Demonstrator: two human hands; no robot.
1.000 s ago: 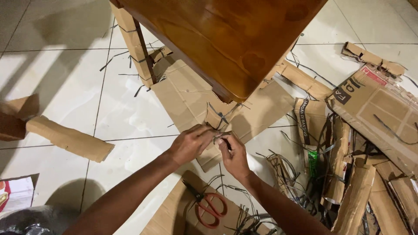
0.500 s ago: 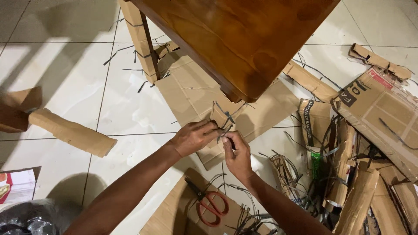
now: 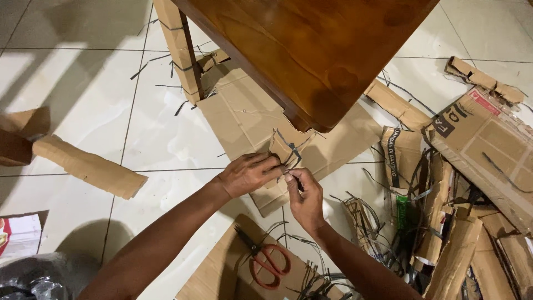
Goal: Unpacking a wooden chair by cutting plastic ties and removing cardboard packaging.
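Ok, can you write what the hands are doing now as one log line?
left hand: grips cardboard-wrapped table leg | right hand: pinches dark strap | scissors: lying on cardboard, untouched

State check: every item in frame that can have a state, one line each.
left hand: gripping the cardboard wrap on the table leg
right hand: fingers pinched on the dark strap
dark strap: still tied round the wrap
cardboard wrap: still on the near leg, torn at the top
scissors: lying on cardboard, blades slightly apart, unheld
wooden table: upright
far leg wrap: on, strapped
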